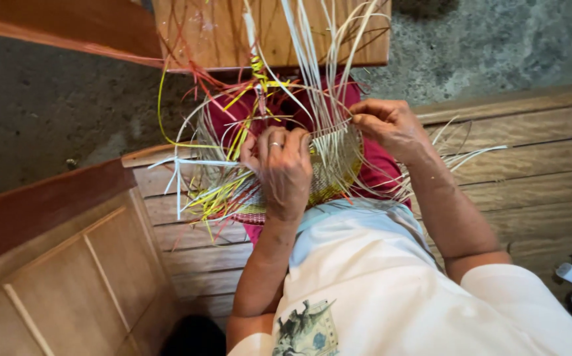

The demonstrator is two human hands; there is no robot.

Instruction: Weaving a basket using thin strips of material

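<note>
- Half-woven basket (329, 165) sits in the lap, dead centre of my view, tipped on its side with the rim facing about 1 o'clock. Woven wall is pale with a yellow-and-red band near the base.
- Loose pale strips (312, 46) run up from the rim toward 12 o'clock, so that is the long axis. Shorter yellow strips (233, 191) and red ones fan out at 9–10 o'clock.
- Left hand (283, 165) lies on the basket wall at its 9 o'clock side, fingers curled and pressed onto the weave, ring visible. I read it as bracing; I can't tell whether it pinches a strand.
- Right hand (388, 125) is at the rim's 3 o'clock side, thumb and forefinger pinched shut on one pale strand (332, 128) that runs horizontally along the rim toward the left hand.
- Key relation: that strand crosses the uprights at right angles, spanning 9 to 3 between both hands. Right hand is the one on its free end; left is nearer the woven part.
- Wooden bench (536, 165) slats lie under the person at 3 o'clock, concrete floor (49, 99) beyond at 10 o'clock.
</note>
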